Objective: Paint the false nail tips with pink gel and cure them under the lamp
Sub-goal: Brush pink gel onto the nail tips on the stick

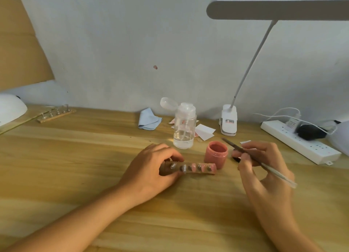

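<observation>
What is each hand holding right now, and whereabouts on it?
Left hand grips the nail tip holder strip by its left end. Right hand pinches the gel brush around mid-handle.

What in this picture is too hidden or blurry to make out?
Head view only:
- Nail holder: its left end is covered by the left hand.
- Curing lamp: cut off by the left edge.
- Brush: tip blurred, paint load unclear.
- Desk lamp: head runs off the right edge.
</observation>
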